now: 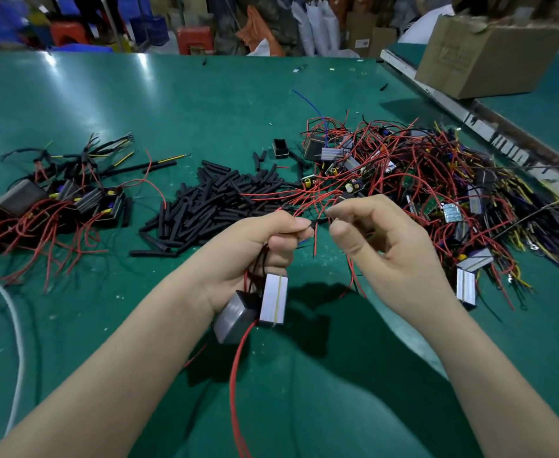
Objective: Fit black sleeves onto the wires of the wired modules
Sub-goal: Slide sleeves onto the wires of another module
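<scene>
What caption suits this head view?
Both hands, left hand and right hand, thread a black sleeve onto module wires.

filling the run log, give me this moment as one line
left hand: grips module wires | right hand: pinches black sleeve at wire tips | module: hangs below left hand | loose sleeves: piled behind

Print on the cardboard box (pixel 489 51) too blurred to read.
</scene>
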Motion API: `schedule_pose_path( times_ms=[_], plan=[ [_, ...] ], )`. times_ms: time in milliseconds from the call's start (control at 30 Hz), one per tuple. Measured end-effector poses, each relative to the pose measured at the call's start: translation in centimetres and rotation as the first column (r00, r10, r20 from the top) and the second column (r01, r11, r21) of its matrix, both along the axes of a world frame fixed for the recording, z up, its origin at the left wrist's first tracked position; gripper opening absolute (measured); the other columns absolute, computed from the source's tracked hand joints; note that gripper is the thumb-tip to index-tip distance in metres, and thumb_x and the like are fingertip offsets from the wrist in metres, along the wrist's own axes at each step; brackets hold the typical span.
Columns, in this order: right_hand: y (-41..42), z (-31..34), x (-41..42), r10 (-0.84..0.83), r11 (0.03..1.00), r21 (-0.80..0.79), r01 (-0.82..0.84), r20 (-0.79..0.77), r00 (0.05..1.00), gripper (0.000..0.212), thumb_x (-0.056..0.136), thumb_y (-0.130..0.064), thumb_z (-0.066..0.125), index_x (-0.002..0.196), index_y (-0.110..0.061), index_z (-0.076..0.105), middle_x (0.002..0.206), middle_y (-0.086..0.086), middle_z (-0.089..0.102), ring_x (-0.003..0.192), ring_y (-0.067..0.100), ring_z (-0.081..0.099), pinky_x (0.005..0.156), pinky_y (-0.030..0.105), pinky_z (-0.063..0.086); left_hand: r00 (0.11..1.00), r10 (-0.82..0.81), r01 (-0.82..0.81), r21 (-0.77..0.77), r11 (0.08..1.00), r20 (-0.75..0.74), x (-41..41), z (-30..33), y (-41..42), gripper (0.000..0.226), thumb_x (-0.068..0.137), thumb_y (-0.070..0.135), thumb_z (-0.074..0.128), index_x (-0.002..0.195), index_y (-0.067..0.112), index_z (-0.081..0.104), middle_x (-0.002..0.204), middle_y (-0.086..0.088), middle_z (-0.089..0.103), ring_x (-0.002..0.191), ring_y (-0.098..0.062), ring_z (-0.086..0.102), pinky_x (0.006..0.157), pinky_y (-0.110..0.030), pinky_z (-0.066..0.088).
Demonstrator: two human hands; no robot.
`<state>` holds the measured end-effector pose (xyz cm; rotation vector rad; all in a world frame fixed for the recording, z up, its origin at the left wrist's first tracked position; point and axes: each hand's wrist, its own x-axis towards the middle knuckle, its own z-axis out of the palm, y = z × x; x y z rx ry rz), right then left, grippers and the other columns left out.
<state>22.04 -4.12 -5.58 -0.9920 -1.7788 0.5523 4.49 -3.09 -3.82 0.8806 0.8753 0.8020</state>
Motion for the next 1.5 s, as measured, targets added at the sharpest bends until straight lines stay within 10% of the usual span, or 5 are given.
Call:
schedule_pose_path(
  times_ms=[233, 533, 767, 1300, 1500],
  plan=[
    [0.1, 0.0, 0.0, -0.090, 0.981, 0.183, 0.065, 0.134, 0.987, 0.018, 0.093, -0.021, 0.056, 0.083, -0.009, 0.065, 0.080, -0.003, 0.058, 0.075, 0.010, 0.052, 0.071, 0.014, 0.037, 0.994, -0.066, 0.080, -0.154, 0.985, 0.088, 0.1, -0.1, -0.1, 0.010, 0.065, 0.020, 0.063, 0.057, 0.015, 0.063, 0.041, 0.011, 0.031, 0.032, 0.000, 0.022, 0.037, -0.012, 0.009],
    [0.4, 0.6, 0.1, -0.097, 0.615, -0.768, -0.179, -0.299, 0.949, 0.031, 0.085, -0.019, 0.054, 0.054, -0.023, 0.057, 0.061, -0.005, 0.051, 0.050, 0.008, 0.048, 0.038, 0.016, 0.026, 0.825, 0.278, 0.153, 0.669, 0.727, -0.491, 0.3, 0.6, -1.5, 0.020, 0.083, 0.018, 0.070, 0.065, 0.014, 0.063, 0.046, 0.013, 0.041, 0.045, 0.000, 0.033, 0.044, -0.011, 0.027],
    [0.3, 1.0, 0.0, -0.099, 0.881, -0.467, -0.078, -0.342, 0.935, 0.026, 0.096, -0.022, 0.054, 0.075, -0.022, 0.069, 0.066, -0.010, 0.063, 0.055, 0.004, 0.053, 0.047, 0.008, 0.036, 0.960, 0.136, -0.085, 0.204, 0.975, -0.247, -0.2, 0.6, -0.5, 0.021, 0.085, 0.016, 0.060, 0.064, 0.016, 0.064, 0.045, 0.011, 0.032, 0.038, -0.003, 0.024, 0.037, -0.013, 0.023],
    [-0.1, -0.7, -0.1, -0.133, 0.962, 0.263, 0.076, 0.207, 0.969, 0.017, 0.095, -0.017, 0.055, 0.085, -0.008, 0.064, 0.079, 0.000, 0.057, 0.070, 0.015, 0.048, 0.065, 0.018, 0.037, 0.980, 0.063, -0.040, 0.122, 0.992, -0.187, 0.3, 0.0, -0.6, 0.027, 0.086, 0.022, 0.058, 0.061, 0.020, 0.066, 0.045, 0.011, 0.036, 0.038, -0.002, 0.029, 0.037, -0.013, 0.026],
    [-0.5, 0.5, -0.9, -0.103, 0.890, -0.456, -0.021, -0.247, 0.964, 0.029, 0.087, -0.014, 0.057, 0.060, -0.024, 0.063, 0.053, -0.007, 0.055, 0.050, 0.008, 0.051, 0.047, 0.016, 0.038, 0.871, 0.288, 0.010, 0.601, 0.800, -0.399, 0.5, -0.3, -1.1, 0.017, 0.084, 0.021, 0.068, 0.067, 0.017, 0.067, 0.048, 0.012, 0.043, 0.045, -0.001, 0.033, 0.044, -0.013, 0.028]
  ],
)
